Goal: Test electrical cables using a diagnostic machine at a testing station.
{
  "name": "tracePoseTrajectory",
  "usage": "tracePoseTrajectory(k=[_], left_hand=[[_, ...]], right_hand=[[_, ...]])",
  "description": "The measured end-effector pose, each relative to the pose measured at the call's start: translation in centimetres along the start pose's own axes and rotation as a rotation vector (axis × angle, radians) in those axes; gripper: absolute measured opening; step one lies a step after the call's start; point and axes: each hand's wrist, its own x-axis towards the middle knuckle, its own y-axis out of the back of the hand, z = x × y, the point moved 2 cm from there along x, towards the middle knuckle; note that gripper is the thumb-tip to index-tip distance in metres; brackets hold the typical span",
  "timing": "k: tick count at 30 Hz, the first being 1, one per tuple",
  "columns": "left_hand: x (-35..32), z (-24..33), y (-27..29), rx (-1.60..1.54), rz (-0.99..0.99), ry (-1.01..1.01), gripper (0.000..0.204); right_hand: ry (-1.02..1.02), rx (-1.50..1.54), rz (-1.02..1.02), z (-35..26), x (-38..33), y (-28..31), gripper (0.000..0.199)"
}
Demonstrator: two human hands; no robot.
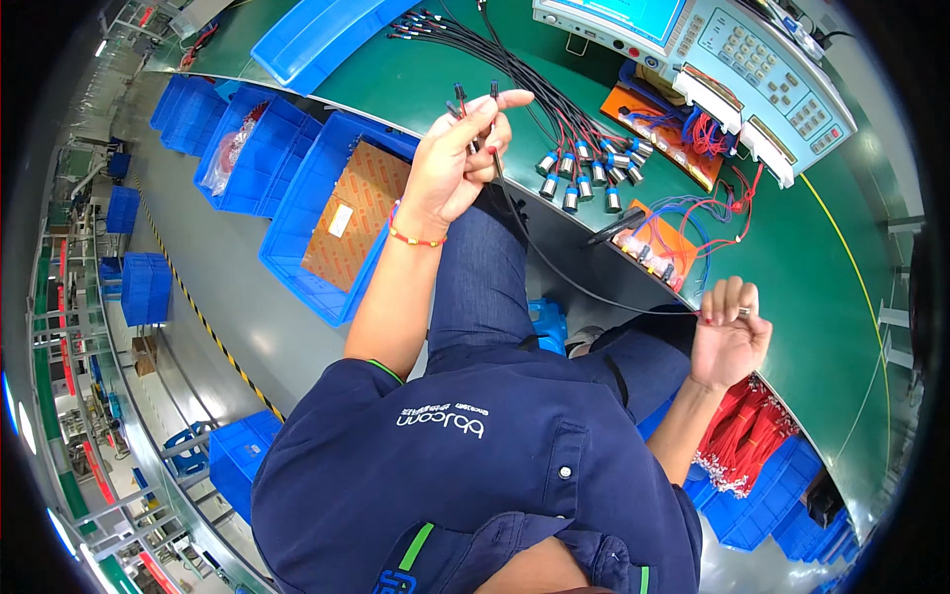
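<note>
Left hand (453, 163) was raised over the lap, fingers pinched on the connector end of a black cable (539, 252). The cable ran down and across to the right hand (727, 342), whose fingertips gripped its red-wired end at the green bench (821, 287) edge. Metal-tipped harness bundle (589, 168) lay on the bench, beside the tester unit (732, 59).

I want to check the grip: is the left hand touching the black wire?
Touching. The head view shows the left hand pinching one end of the black wire between its fingertips.
</note>
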Motion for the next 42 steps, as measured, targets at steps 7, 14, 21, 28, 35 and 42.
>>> tracePoseTrajectory(k=[7, 14, 21, 28, 35, 42], left_hand=[[-1.3, -0.6, -1.0, -0.037, 0.022, 0.043, 0.038], [-2.0, -0.7, -0.7, -0.066, 0.059, 0.038, 0.035], [-3.1, 0.1, -0.6, -0.041, 0.094, 0.028, 0.032], [-4.1, 0.4, -1.7, -0.013, 0.095, 0.004, 0.03], [-4.6, -1.6, -3.7, -0.046, 0.023, 0.09, 0.032], [-5.1, -2.8, -4.4, -0.082, 0.012, 0.144, 0.032]], right_hand=[[-0.015, -0.102, -0.336, 2.5, -0.5, -2.3, 0.019], [0.025, -0.196, -0.374, 3.0, -0.6, -2.8, 0.019], [0.089, -0.305, -0.307, 2.8, 0.3, -2.9, 0.017], [0.449, -0.786, -0.249, -2.3, 6.5, -5.0, 0.046], [0.782, -1.883, -0.008, -4.1, 14.6, -9.3, 0.064], [0.805, -2.162, 0.101, -3.7, 16.7, -9.5, 0.064]])
